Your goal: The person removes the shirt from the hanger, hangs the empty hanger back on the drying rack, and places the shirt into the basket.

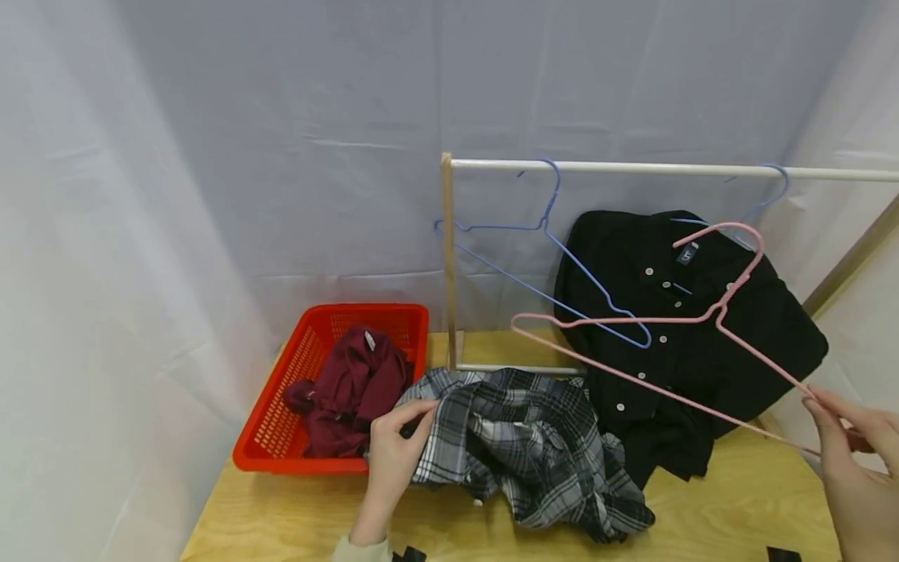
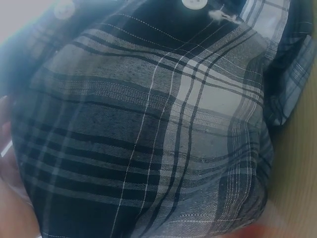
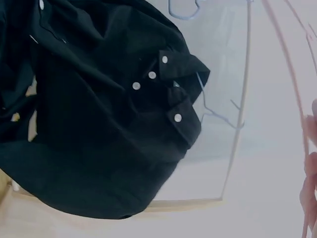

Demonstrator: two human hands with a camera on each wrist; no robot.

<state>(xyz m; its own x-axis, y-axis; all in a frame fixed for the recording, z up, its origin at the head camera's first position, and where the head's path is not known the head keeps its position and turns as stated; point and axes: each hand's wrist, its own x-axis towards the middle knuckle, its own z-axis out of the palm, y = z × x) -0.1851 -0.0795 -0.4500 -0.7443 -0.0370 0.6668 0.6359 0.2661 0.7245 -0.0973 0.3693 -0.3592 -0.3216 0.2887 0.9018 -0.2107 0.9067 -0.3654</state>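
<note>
In right hand (image 1: 860,460), pink hanger (image 1: 721,305), hook up, length down rightward; in left hand (image 1: 395,446), plaid shirt (image 1: 555,449)

The plaid shirt (image 1: 555,445) is checked in black, grey and white, with thin pale lines crossing its dark bands. The hanger (image 1: 674,319) is plain pink; two others on the white rail (image 1: 632,167) are periwinkle blue. Solid black cloth makes up the button-up shirt (image 1: 688,355), dotted with white buttons (image 1: 663,339). Near the left edge of the yellowish, wood-grained desk (image 1: 772,507), a bright red basket (image 1: 302,466) contains a plain maroon garment (image 1: 358,390).
</note>
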